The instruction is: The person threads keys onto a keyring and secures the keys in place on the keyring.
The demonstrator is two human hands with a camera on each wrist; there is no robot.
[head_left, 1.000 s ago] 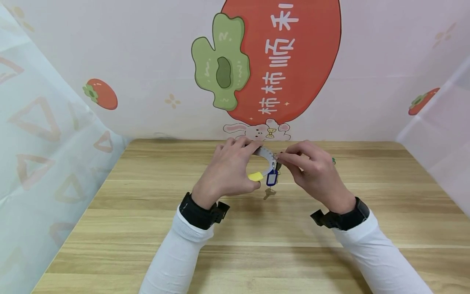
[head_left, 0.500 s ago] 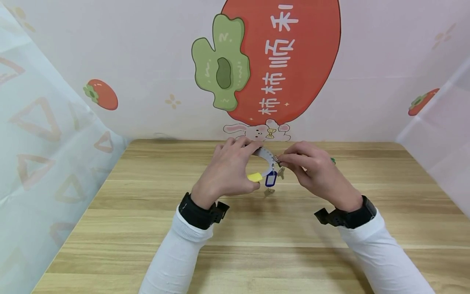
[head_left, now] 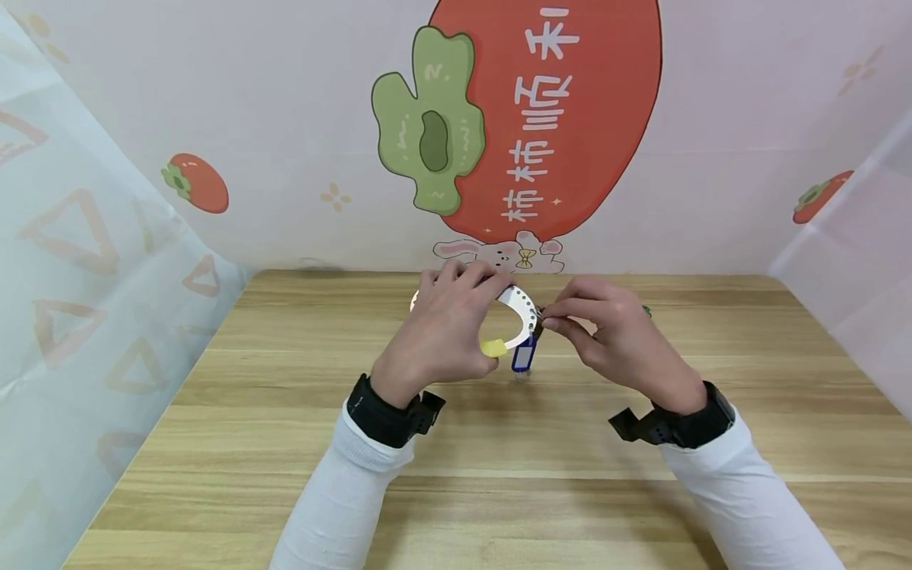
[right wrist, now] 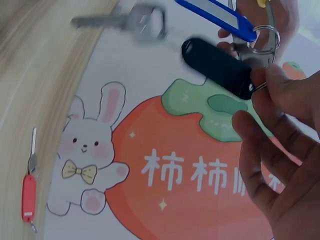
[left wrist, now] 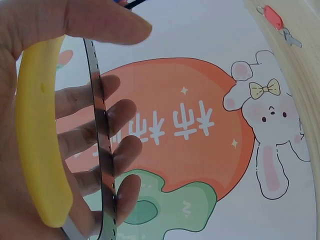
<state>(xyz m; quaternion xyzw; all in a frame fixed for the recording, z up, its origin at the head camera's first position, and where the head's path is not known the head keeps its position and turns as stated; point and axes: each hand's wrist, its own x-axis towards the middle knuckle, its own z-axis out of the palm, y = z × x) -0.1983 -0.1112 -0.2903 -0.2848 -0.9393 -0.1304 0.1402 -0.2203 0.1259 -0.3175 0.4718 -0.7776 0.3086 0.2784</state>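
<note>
My left hand (head_left: 449, 328) holds a large perforated metal ring (head_left: 528, 307) with a yellow handle (left wrist: 42, 135), its fingers bent around the metal band. From the ring's right side hangs a blue key tag (head_left: 523, 355) on a split ring (right wrist: 265, 40). Thumb and fingertips of my right hand (head_left: 616, 328) pinch the small metal ring of a black key tag (right wrist: 217, 67), right beside the metal ring. A blurred key (right wrist: 145, 22) is near the black tag's far end. Whether the pinched ring passes through a hole cannot be made out.
A red key tag (right wrist: 29, 197) with a key lies on the wooden tabletop (head_left: 285, 475). Something small and green (head_left: 647, 310) shows behind my right hand. A printed cloth wall (head_left: 299, 119) stands at the table's back edge, with more cloth on both sides.
The metal ring has tilted so its perforated face shows brighter and wider. My right hand has shifted slightly right and down with the black tag. The hanging tags and keys have swung.
</note>
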